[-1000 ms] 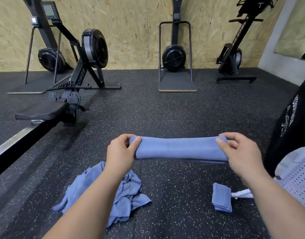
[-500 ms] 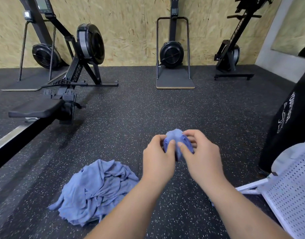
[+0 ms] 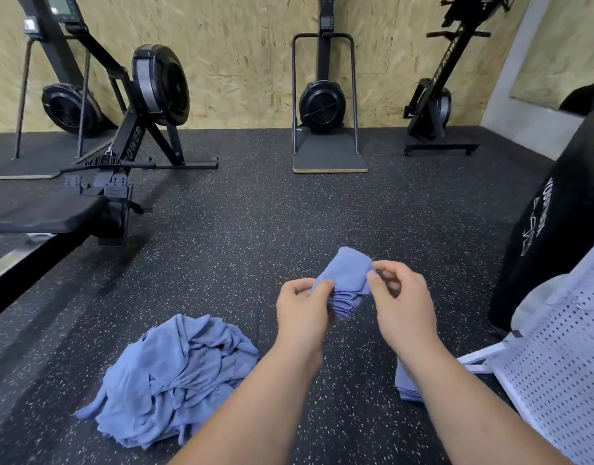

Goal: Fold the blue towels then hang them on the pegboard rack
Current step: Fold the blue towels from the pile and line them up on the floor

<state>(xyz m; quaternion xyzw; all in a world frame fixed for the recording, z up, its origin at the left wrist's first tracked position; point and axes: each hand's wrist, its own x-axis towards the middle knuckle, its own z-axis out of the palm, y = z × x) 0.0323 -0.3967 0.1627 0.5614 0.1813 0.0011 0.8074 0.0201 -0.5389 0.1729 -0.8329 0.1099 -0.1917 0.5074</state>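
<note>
Speckled floor [image 3: 255, 229] beneath folded towel [image 3: 349, 273], fold-end away.

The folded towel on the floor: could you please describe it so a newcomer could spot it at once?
Find the white pegboard rack at lower right. By its foot lies the folded towel, partly behind the right forearm. Unlike the crumpled pile or the held towel, it lies flat, untouched.
</note>
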